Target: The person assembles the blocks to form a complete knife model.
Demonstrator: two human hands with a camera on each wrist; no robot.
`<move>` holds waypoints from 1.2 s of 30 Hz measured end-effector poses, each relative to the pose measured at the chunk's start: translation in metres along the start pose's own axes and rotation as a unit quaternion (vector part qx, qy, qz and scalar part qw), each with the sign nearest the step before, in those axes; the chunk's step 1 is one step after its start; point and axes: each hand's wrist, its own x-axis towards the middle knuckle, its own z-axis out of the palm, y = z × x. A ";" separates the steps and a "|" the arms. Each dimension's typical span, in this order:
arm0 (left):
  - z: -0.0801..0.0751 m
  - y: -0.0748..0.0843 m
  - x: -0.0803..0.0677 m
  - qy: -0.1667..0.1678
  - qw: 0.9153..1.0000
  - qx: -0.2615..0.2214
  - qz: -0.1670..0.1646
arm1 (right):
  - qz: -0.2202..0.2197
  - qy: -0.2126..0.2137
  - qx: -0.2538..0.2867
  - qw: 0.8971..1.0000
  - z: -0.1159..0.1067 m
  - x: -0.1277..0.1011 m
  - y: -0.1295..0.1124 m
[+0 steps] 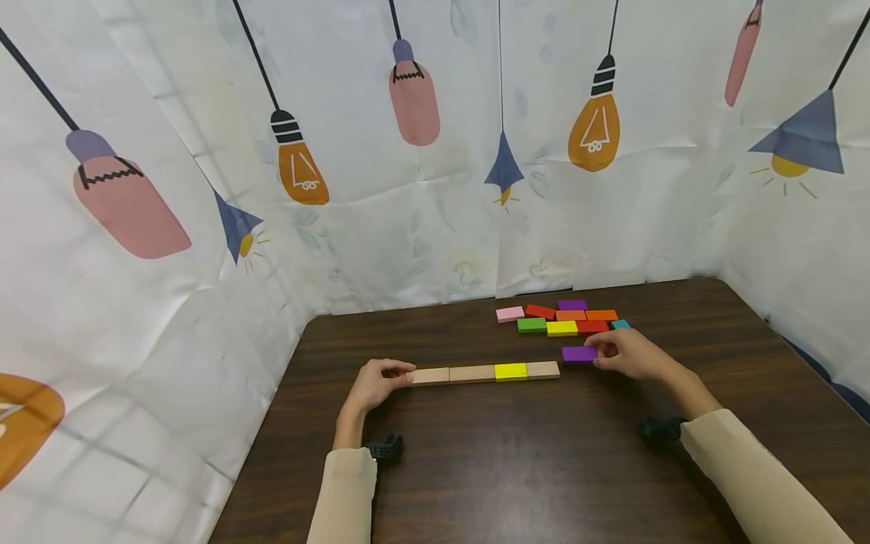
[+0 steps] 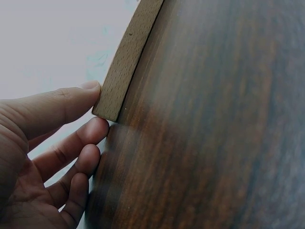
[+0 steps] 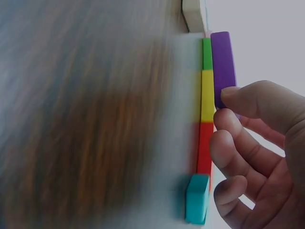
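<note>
A row of flat blocks lies across the dark wooden table (image 1: 476,453): two plain wood blocks, a yellow block (image 1: 510,371) and another wood block (image 1: 542,369). My left hand (image 1: 381,380) pinches the row's left end, thumb and fingers curled on the wood block (image 2: 125,67). My right hand (image 1: 628,353) pinches a purple block (image 1: 579,353) just right of the row's end; in the right wrist view the thumb and fingers grip the purple block (image 3: 223,67).
A cluster of coloured blocks (image 1: 564,317) lies behind the row: pink, red, purple, orange, green, yellow, red and teal (image 3: 197,198). A white curtain printed with lamps (image 1: 408,151) surrounds the table on three sides.
</note>
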 end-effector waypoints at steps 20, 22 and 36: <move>0.000 0.000 0.001 -0.003 1.000 -0.004 0.000 | -0.001 -0.049 0.017 0.999 0.001 -0.015 0.009; 0.000 0.000 0.002 -0.002 1.000 -0.003 -0.001 | 0.000 -0.051 0.016 0.999 0.002 -0.014 0.009; 0.000 0.000 0.001 0.003 1.000 0.002 0.001 | -0.005 -0.059 0.015 0.998 0.006 -0.005 0.005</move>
